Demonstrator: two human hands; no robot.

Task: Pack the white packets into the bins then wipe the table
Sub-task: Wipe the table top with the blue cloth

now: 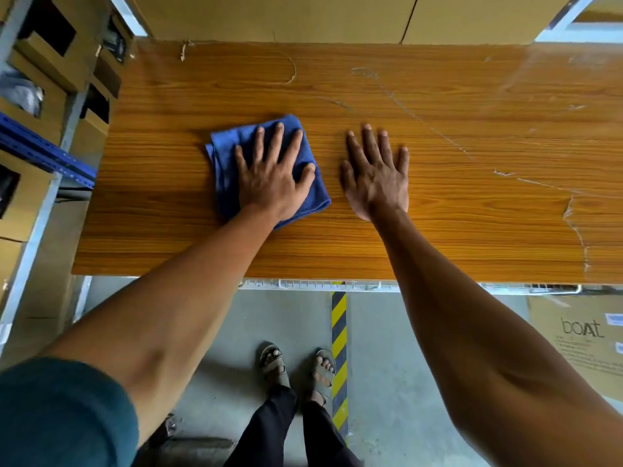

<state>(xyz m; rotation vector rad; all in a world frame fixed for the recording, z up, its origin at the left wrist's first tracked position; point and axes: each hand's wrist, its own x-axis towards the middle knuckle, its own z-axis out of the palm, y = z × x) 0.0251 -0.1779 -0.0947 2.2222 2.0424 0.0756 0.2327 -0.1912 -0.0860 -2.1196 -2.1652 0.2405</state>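
Observation:
A folded blue cloth (pixel 226 153) lies on the wooden table (pixel 472 197), left of its middle. My left hand (pixel 273 173) presses flat on the cloth with fingers spread and straight. My right hand (pixel 376 173) rests flat on the bare wood just right of the cloth, fingers straight, holding nothing. No white packets show on the table top.
Cardboard bins (pixel 50 62) fill a blue-and-grey rack (pixel 47 156) at the left. Large cardboard boxes (pixel 303 15) stand against the table's far edge. A printed carton (pixel 583 338) sits on the floor at right. Yellow-black floor tape (pixel 338 348) runs by my feet.

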